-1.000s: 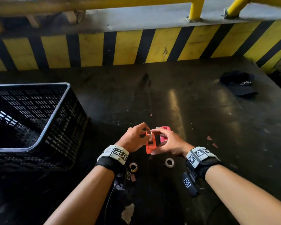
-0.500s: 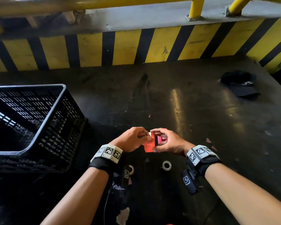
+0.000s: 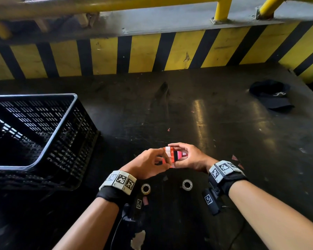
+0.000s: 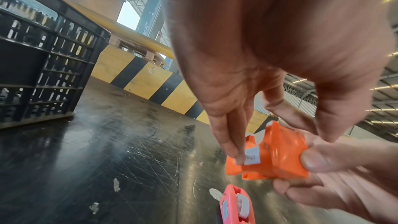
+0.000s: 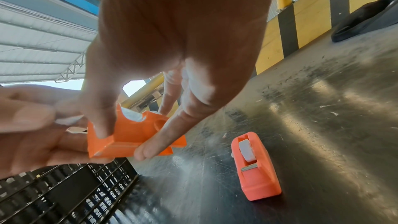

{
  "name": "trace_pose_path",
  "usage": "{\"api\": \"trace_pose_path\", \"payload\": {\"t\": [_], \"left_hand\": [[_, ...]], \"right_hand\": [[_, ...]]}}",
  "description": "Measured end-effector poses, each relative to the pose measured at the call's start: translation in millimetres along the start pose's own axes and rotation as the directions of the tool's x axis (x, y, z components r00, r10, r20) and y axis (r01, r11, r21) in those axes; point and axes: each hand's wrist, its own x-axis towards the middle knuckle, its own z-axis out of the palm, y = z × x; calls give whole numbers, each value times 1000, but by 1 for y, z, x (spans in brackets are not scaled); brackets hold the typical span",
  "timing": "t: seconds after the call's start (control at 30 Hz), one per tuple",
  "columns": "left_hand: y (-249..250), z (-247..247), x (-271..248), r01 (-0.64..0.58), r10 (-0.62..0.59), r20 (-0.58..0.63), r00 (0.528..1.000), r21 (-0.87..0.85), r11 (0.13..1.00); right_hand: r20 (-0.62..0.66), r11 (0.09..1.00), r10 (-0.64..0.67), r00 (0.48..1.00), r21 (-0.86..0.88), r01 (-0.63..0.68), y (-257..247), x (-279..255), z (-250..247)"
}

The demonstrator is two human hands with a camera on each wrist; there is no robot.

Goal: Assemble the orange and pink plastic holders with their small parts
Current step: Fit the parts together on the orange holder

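Both hands hold the orange holder [image 3: 165,160] just above the dark table. My left hand [image 3: 162,158] pinches its left side, with fingertips on a white label [image 4: 252,157]. From the other side my right hand [image 3: 172,156] grips it, thumb on one face and fingers under the base [image 5: 129,135]. A white part [image 3: 168,150] shows at the holder's top. The pink holder [image 5: 256,168] lies on the table past the hands, with a white roll and a cutter blade in it. It also shows below the left hand [image 4: 234,207].
Two small rings [image 3: 145,188] [image 3: 187,184] lie on the table between my wrists. A black slotted crate [image 3: 34,134] stands at the left. A black cap [image 3: 271,95] lies at the back right. A yellow-and-black striped barrier [image 3: 152,53] runs along the far edge. Paper scraps [image 3: 234,156] lie about.
The orange holder has been turned a little between both hands, and the white part now shows at its top. The hands stay in much the same spot.
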Motion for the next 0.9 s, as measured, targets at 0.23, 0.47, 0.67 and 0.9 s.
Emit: {"api": "trace_pose_path", "payload": {"t": [0.23, 0.47, 0.67, 0.9], "left_hand": [[-2, 5, 0, -40, 20, -109, 994, -182, 982], [-10, 10, 9, -24, 6, -169, 986, -104, 994], [-25, 17, 14, 2, -7, -82, 997, -69, 998], [-36, 15, 36, 29, -27, -118, 993, 11, 1000]], "right_hand": [[24, 1000, 17, 1000, -17, -17, -2, -3, -8], [59, 999, 28, 998, -48, -25, -1, -2, -13], [101, 999, 37, 994, -34, -34, 6, -1, -7], [121, 995, 74, 990, 53, -81, 1, 13, -10]]}}
